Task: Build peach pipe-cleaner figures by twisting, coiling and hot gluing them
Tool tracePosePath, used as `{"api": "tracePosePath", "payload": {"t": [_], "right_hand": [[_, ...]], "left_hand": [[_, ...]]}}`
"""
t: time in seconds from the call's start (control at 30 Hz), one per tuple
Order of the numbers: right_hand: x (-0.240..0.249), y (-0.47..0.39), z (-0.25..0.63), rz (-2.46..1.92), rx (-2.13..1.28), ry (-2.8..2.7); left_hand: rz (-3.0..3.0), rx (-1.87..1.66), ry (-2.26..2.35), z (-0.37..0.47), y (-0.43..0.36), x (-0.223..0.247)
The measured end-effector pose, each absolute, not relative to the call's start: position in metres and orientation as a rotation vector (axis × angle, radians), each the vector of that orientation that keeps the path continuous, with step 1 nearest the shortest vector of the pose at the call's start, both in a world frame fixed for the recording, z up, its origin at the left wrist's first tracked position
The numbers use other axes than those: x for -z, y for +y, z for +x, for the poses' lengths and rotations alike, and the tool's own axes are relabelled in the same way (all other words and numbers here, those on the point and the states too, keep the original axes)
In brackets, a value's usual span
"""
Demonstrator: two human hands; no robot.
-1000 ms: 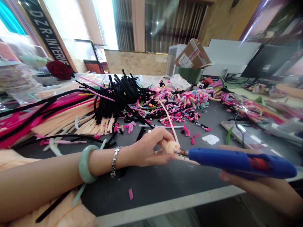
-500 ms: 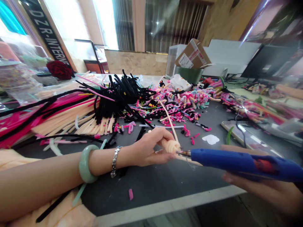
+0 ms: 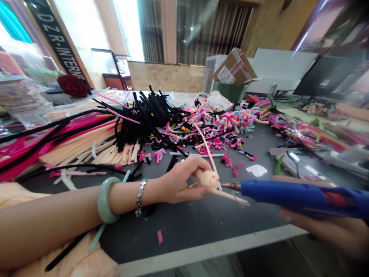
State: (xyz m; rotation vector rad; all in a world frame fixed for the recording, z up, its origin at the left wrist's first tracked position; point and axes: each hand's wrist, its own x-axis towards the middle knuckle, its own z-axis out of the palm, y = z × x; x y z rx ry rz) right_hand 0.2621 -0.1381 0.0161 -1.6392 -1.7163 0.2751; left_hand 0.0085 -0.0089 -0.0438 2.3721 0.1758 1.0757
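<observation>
Between the thumb and fingers of my left hand (image 3: 184, 181) is a cream coiled piece (image 3: 210, 179), made of fuzzy stems. One long cream stem (image 3: 205, 142) runs up and away from it, and another points right below the tool's nozzle. My right hand (image 3: 323, 227) is wrapped round a blue glue gun (image 3: 288, 196) with a red part in its side. The gun's metal tip is just right of the coil, with a small gap between them. A thin clear strand hangs under the tip.
Black stems (image 3: 141, 115) and cream stems (image 3: 77, 144) lie at the left. Small pink and black pieces (image 3: 210, 130) are heaped behind my hands. A phone (image 3: 305, 169) lies at the right, and a cardboard box (image 3: 235, 67) stands at the back.
The glue gun in my right hand has moved a little to the right, away from the cream coil. My left hand has stayed almost in place, still holding the coil.
</observation>
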Motion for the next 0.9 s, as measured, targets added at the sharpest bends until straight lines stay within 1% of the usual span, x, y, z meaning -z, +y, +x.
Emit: {"api": "tracePosePath", "payload": {"t": [0.07, 0.13, 0.33, 0.6, 0.9], "right_hand": [[-0.014, -0.137, 0.265, -1.644, -0.391, -1.717], [-0.010, -0.136, 0.269, -1.621, -0.437, -1.691], [-0.001, -0.133, 0.279, -1.578, -0.333, -1.741], [-0.011, -0.131, 0.271, -1.577, -0.487, -1.852], [-0.010, -0.131, 0.267, -1.586, -0.423, -1.787]], "left_hand": [[2.368, -1.082, 0.166, 0.009, -0.009, 0.044], [2.363, -1.093, 0.158, 0.009, -0.009, 0.044], [2.335, -1.091, 0.150, 0.009, -0.008, 0.045], [2.322, -1.088, 0.146, 0.008, -0.008, 0.046], [2.345, -1.075, 0.152, 0.009, -0.007, 0.045]]}}
